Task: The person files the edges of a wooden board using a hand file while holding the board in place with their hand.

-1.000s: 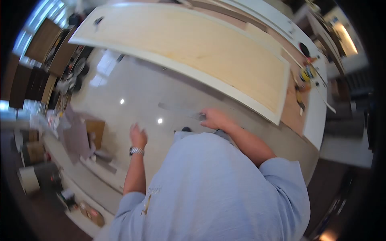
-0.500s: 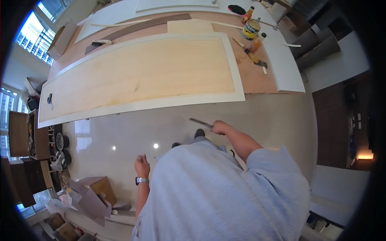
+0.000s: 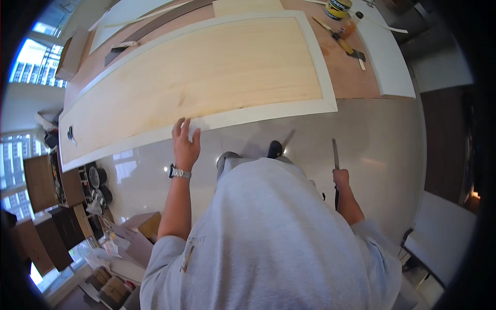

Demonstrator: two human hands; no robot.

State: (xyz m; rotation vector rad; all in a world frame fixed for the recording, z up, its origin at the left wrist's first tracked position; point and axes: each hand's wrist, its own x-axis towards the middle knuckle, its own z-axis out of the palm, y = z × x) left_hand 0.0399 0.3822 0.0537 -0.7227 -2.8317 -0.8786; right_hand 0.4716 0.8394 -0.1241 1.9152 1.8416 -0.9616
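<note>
A large pale wooden panel (image 3: 217, 67) with a white border lies on the workbench in front of me. My left hand (image 3: 185, 142), with a watch on its wrist, reaches to the panel's front border; its fingers are extended and the fingertips overlap the white edge. Low on the right, away from the panel, my right hand (image 3: 341, 178) is wrapped round a long narrow metal tool (image 3: 335, 150). Its thin grey blade points up toward the bench, and a dark end shows below my fist. Dark-handled scissors (image 3: 71, 135) rest at the panel's left end.
On the right of the bench are a hammer (image 3: 351, 50), a bottle of orange liquid (image 3: 351, 25) and a yellow-black can (image 3: 338, 8). A white-handled tool (image 3: 124, 45) lies behind the panel. Cardboard boxes (image 3: 137, 243) and black buckets (image 3: 97, 177) stand at the left.
My left hand has moved up to the panel's front border and its fingers have spread. My right hand has swung out to the right with the metal tool, which now points upward.
</note>
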